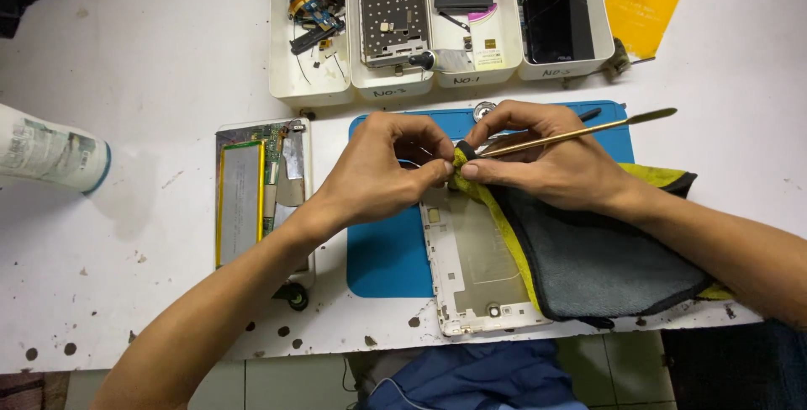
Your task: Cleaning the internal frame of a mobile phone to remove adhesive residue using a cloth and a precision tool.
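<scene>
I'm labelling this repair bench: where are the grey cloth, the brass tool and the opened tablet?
grey cloth (601, 263), head view, middle of its grey face.
brass tool (580, 133), head view, mid-shaft beyond the right hand.
opened tablet (241, 201), head view, on its battery.

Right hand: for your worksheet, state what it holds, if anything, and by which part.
The right hand pinches a thin brass tool at its cloth-wrapped near end.

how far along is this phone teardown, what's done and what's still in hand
Done: parts already lie sorted in the white trays, and the opened device with its battery showing sits left of the blue mat. In hand: the left hand and right hand work a thin metal tool and grey-yellow cloth at the top of the white frame. Left: that frame is not yet in a tray.
</scene>
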